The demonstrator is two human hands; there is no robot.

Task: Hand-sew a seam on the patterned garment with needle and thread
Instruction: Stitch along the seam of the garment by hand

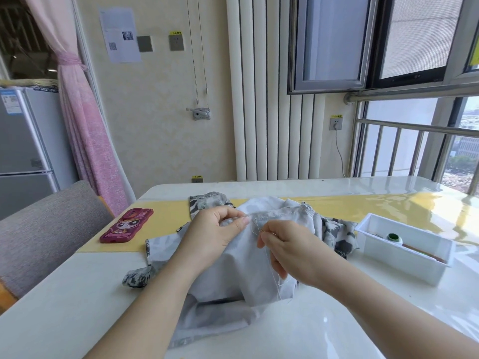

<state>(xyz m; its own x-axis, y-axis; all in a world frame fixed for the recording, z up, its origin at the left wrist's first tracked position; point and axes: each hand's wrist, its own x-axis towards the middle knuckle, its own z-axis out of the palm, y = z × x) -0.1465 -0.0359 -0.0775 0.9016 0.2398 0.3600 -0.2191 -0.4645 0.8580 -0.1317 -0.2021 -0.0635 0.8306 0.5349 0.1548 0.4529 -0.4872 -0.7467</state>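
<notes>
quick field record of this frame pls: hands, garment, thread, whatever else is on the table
left hand: pinches the garment at its raised seam edge
right hand: pinches the thread beside the seam; loose end hangs over the fabric
needle: too small to tell
garment: grey, patterned, crumpled on the table
phone: pink case, left of the garment, on the yellow runner
tray: white, right of the garment, holds a green-capped item
</notes>
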